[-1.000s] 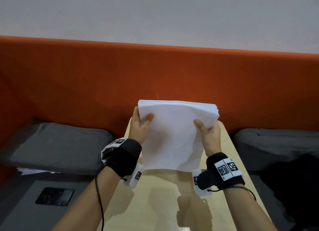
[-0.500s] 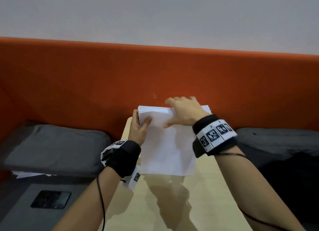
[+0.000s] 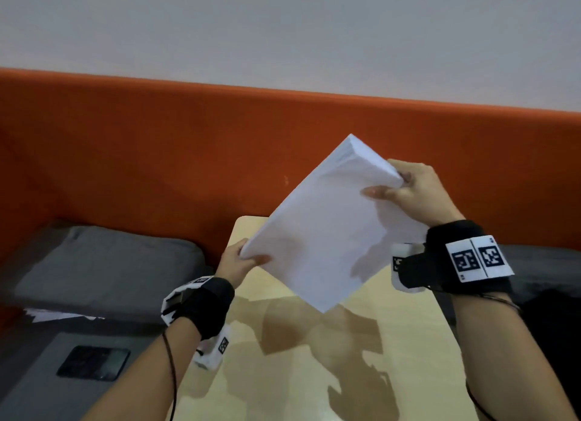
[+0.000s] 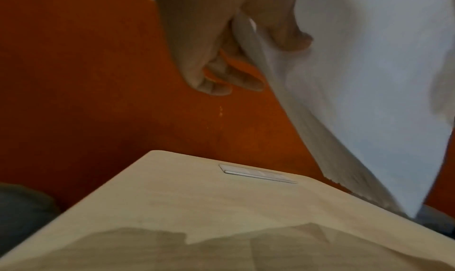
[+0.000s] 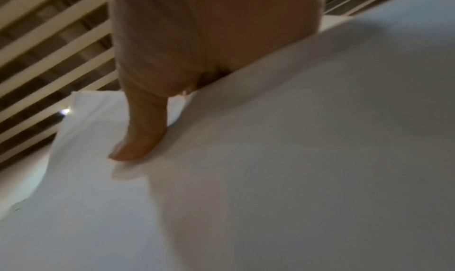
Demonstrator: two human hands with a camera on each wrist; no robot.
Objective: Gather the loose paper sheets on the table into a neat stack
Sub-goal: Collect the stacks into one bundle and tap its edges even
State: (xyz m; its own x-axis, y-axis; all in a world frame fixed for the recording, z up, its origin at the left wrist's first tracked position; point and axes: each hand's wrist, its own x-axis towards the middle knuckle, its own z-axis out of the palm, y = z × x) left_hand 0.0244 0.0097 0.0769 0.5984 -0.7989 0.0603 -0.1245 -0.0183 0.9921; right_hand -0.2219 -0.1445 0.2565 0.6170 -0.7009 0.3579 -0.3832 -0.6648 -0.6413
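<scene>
Gathering looks largely done: paper sheets (image 3: 327, 232) are held as one bundle, tilted cornerwise above the table (image 3: 283, 373), clear of it. One corner is pinched by the left hand (image 3: 234, 263), the opposite by the right hand (image 3: 415, 189). Squaring the edges and laying the bundle down are judged left.

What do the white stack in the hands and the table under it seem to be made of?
The stack looks like plain matte paper: many thin sheet edges show along its side, and it bends where the right hand and left hand grip it. The table looks like pale wood or wood-look laminate, fairly glossy, since faint grain and soft shadows show on it.
</scene>
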